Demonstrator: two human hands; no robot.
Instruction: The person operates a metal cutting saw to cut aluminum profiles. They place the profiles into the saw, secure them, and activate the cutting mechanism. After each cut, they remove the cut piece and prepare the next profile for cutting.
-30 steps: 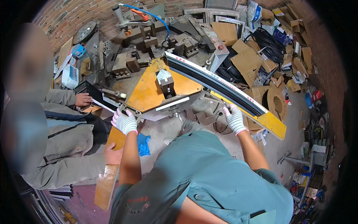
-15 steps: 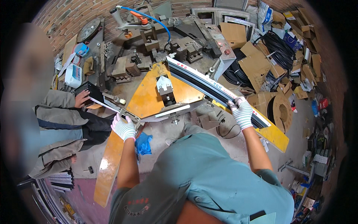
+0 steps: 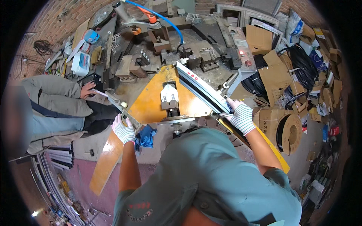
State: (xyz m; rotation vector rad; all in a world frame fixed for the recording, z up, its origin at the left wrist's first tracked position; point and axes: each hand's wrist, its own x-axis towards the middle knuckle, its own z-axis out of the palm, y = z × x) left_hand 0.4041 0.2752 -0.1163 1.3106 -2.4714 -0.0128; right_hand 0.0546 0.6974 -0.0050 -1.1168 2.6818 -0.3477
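My right hand (image 3: 240,116), in a striped glove, is closed on the near end of a long white-and-black frame profile (image 3: 201,84). The profile slants along the right edge of an orange-yellow machine table (image 3: 151,103). Gloved likewise, my left hand (image 3: 123,130) has thumb and fingers apart at the table's left corner, touching a metal guide bar (image 3: 114,101); its fingertips are partly hidden. Between my hands a metal clamp block (image 3: 169,100) with a pale pointed top stands in a slot of the table.
At left, another person's hand (image 3: 87,90) touches a dark box-like part (image 3: 92,80). Metal fixtures (image 3: 200,52) and a blue air hose (image 3: 166,21) lie beyond the table. Cardboard (image 3: 269,77), black coils (image 3: 301,67) and a reel (image 3: 292,133) crowd the right. Yellow arms (image 3: 109,160) extend both sides.
The profile's end that stuck out past my right hand no longer shows; that hand now covers the near end. My left hand stays at the corner. The whole view has shifted slightly.
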